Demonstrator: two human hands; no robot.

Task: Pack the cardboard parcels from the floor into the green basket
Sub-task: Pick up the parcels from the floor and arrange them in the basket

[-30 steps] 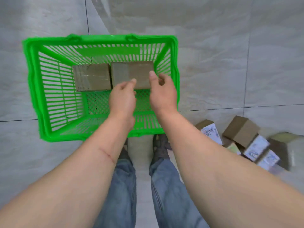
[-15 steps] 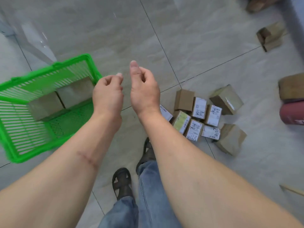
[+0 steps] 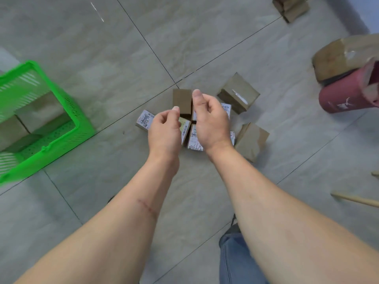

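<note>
The green basket (image 3: 82,128) stands on the floor at the left edge, with two brown cardboard parcels (image 3: 41,113) inside it. Several small parcels lie in a cluster on the tiles in the middle: a plain brown one (image 3: 182,100), a labelled one (image 3: 145,119), a larger brown one (image 3: 239,95) and another brown one (image 3: 251,140). My left hand (image 3: 165,133) and my right hand (image 3: 211,119) hover side by side above this cluster, hiding part of it. Both hands are empty, with the fingers loosely curled and apart.
A dark red cylinder (image 3: 346,95) lies at the right edge under a large taped brown parcel (image 3: 344,56). Another cardboard piece (image 3: 291,7) sits at the top right. A wooden stick (image 3: 356,199) pokes in from the right. My jeans leg (image 3: 235,261) shows at the bottom.
My view has swung right from the basket to the parcel cluster. Both empty hands have left the basket and now hang above the parcels on the floor.
</note>
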